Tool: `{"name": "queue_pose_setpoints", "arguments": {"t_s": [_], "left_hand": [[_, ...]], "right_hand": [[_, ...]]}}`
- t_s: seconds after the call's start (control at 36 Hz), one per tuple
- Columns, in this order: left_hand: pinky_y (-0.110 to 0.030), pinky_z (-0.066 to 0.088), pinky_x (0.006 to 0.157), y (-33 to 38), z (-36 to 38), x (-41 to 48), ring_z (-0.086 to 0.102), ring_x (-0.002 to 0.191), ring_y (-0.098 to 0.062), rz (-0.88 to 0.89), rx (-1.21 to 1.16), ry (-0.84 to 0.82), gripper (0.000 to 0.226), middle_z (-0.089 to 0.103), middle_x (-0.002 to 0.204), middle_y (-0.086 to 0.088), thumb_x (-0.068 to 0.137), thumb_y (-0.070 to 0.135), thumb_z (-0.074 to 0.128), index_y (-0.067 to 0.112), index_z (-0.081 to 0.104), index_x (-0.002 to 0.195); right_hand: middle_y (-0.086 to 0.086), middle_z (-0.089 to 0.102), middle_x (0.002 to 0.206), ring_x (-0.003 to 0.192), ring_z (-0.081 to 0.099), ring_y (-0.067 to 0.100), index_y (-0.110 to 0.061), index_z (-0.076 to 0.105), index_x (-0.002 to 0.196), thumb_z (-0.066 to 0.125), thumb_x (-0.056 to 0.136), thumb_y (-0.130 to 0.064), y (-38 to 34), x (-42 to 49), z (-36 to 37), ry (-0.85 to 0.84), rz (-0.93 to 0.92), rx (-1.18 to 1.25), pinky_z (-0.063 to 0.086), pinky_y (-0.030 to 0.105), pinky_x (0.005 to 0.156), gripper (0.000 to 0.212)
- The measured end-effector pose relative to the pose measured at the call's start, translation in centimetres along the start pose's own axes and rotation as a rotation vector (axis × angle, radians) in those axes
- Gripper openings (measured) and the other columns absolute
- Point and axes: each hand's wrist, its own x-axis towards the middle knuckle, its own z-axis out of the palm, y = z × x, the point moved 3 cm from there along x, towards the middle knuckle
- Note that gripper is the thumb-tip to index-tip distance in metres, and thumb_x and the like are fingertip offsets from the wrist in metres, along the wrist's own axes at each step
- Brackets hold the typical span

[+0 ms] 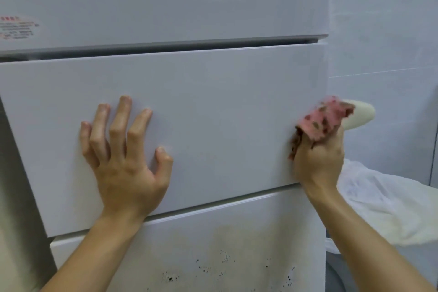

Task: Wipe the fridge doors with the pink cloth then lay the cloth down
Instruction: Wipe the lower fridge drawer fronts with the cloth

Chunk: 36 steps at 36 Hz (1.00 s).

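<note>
Our right hand [318, 159] grips the bunched pink cloth [324, 118] at the middle door's [213, 106] right edge. Left hand [125, 163], fingers spread, braces that door. Lower door [237, 225] shows dark specks [170, 277]. We judge wiping unfinished, cloth not yet laid down.

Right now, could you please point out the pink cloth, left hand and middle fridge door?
pink cloth [327, 116]: head view, bunched top.
left hand [128, 168]: head view, its back.
middle fridge door [225, 102]: head view, bare front.
</note>
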Motion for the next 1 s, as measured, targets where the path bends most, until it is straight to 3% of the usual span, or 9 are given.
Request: {"name": "queue_pose_setpoints", "arguments": {"t_s": [0.06,0.19,0.33,0.39,0.47,0.58,0.69,0.89,1.0], "left_hand": [[-0.06,0.015,0.126,0.0,0.0,0.0,0.03,0.15,-0.041,0.002,0.0,0.004,0.058,0.043,0.159,-0.015,0.088,0.028,0.056,0.009,0.055,0.143],[-0.057,0.012,0.128,0.1,-0.1,0.1,0.028,0.151,-0.04,-0.013,-0.013,-0.006,0.058,0.042,0.16,-0.015,0.089,0.03,0.053,0.011,0.053,0.144],[-0.06,0.012,0.127,-0.1,-0.5,0.3,0.026,0.153,-0.039,-0.023,-0.04,-0.066,0.06,0.04,0.162,-0.014,0.089,0.03,0.055,0.013,0.051,0.146],[-0.058,0.011,0.127,-0.2,-0.8,0.4,0.026,0.153,-0.039,-0.005,-0.048,-0.094,0.059,0.039,0.163,-0.014,0.09,0.03,0.054,0.013,0.052,0.146],[-0.052,0.009,0.128,-0.6,-1.5,0.5,0.025,0.154,-0.037,0.015,-0.069,-0.123,0.056,0.038,0.164,-0.013,0.095,0.03,0.048,0.014,0.052,0.148],[-0.05,0.011,0.129,-1.5,-2.2,0.4,0.025,0.155,-0.034,0.045,-0.071,-0.166,0.056,0.036,0.166,-0.012,0.096,0.026,0.045,0.014,0.05,0.15],[-0.051,0.013,0.129,-2.9,-2.8,0.0,0.024,0.156,-0.034,0.07,-0.023,-0.184,0.059,0.032,0.168,-0.013,0.095,0.023,0.046,0.016,0.047,0.153],[-0.049,0.012,0.13,-5.5,-3.1,-1.5,0.022,0.158,-0.033,0.065,0.023,-0.173,0.059,0.028,0.169,-0.014,0.099,0.022,0.043,0.016,0.041,0.158],[-0.049,0.012,0.13,-5.5,-3.0,-1.6,0.022,0.158,-0.033,0.06,0.011,-0.166,0.057,0.029,0.169,-0.013,0.102,0.023,0.041,0.015,0.041,0.158]], "right_hand": [[0.001,0.072,0.109,0.095,0.069,0.023,-0.044,0.053,0.132,0.043,0.086,-0.051,2.4,-3.7,-1.0,-0.039,0.121,0.056,0.054,0.04,0.075,0.047],[0.011,0.063,0.111,0.094,0.065,0.038,-0.023,0.039,0.135,0.054,0.079,-0.047,6.7,-6.7,-1.2,-0.113,0.268,0.017,0.057,0.058,0.085,0.063],[0.026,0.038,0.156,0.147,0.033,0.047,-0.009,0.02,0.157,0.052,0.081,-0.019,1.4,-4.5,0.1,-0.044,-0.062,0.002,0.024,0.063,0.124,0.083],[0.029,0.02,0.167,0.157,0.014,0.044,-0.016,0.011,0.163,0.049,0.094,-0.015,-0.8,-4.0,0.9,0.026,-0.24,-0.063,0.009,0.063,0.128,0.079],[0.026,0.016,0.171,0.16,0.01,0.043,-0.007,0.025,0.164,0.032,0.102,-0.018,-2.0,-5.8,3.3,0.016,-0.436,-0.167,0.004,0.065,0.128,0.064],[0.022,0.024,0.169,0.159,0.02,0.04,-0.018,0.034,0.162,0.033,0.11,-0.038,-5.7,-13.7,6.9,-0.15,-0.643,-0.204,0.013,0.06,0.129,0.057],[0.009,0.024,0.172,0.16,0.022,0.026,-0.027,0.04,0.16,0.051,0.106,-0.035,-9.3,-19.0,9.5,-0.259,-0.831,-0.196,0.015,0.05,0.131,0.056],[0.009,0.042,0.163,0.155,0.035,0.024,-0.025,0.053,0.152,0.063,0.104,-0.031,-9.0,-15.1,7.7,-0.232,-0.988,-0.133,0.031,0.049,0.126,0.049],[0.015,0.038,0.164,0.156,0.031,0.032,-0.02,0.052,0.153,0.055,0.107,-0.032,-7.6,-8.3,6.1,-0.096,-0.842,-0.157,0.021,0.05,0.129,0.047]]}}
